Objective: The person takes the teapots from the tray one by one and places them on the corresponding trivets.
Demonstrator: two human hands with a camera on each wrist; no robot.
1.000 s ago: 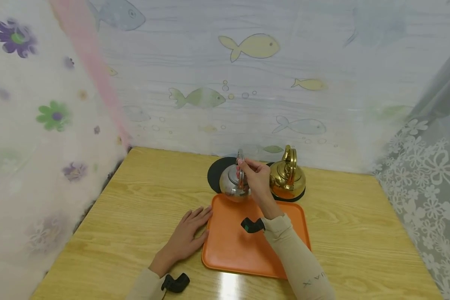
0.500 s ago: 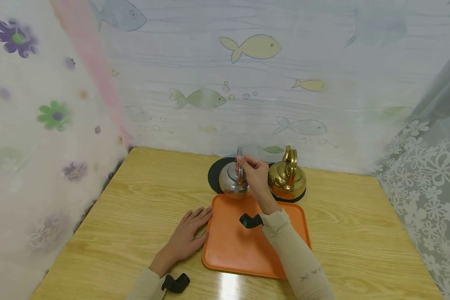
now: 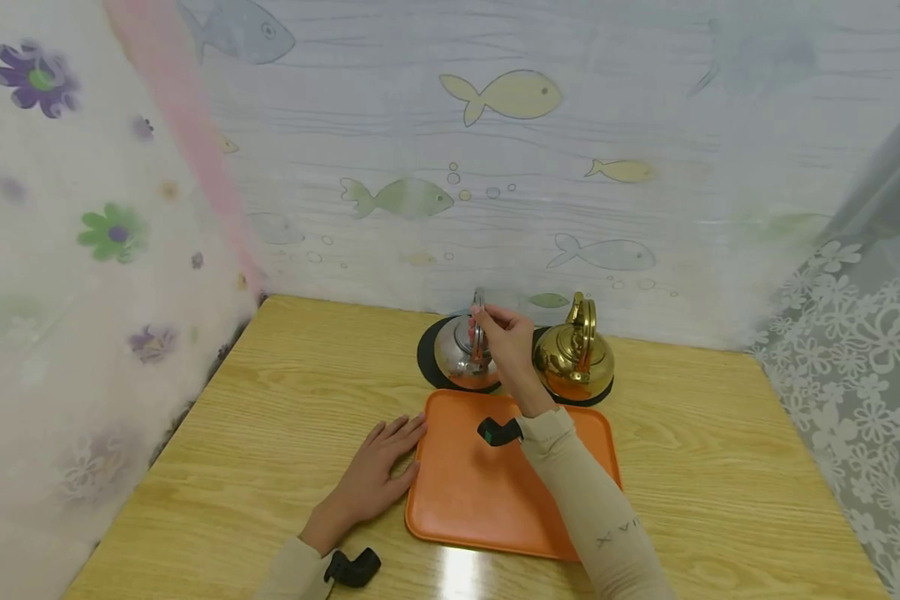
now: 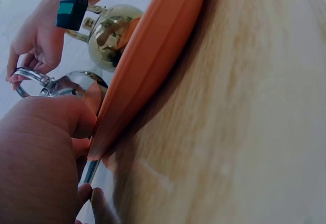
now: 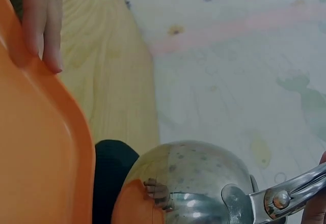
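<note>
Right hand (image 3: pixel 504 340) gripping silver kettle (image 3: pixel 461 360) by its handle over black mat (image 3: pixel 429 350); left hand (image 3: pixel 375 475) flat, fingers straight, against orange tray (image 3: pixel 480 500).

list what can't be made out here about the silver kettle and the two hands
- Silver kettle: whether its base touches the black mat is unclear; head view too small, right wrist view crops the bottom.
- Right hand: its grip on the kettle handle is cut off by the right wrist frame edge.
- Left hand: fingertips blurred in the left wrist view, against the orange tray.
</note>
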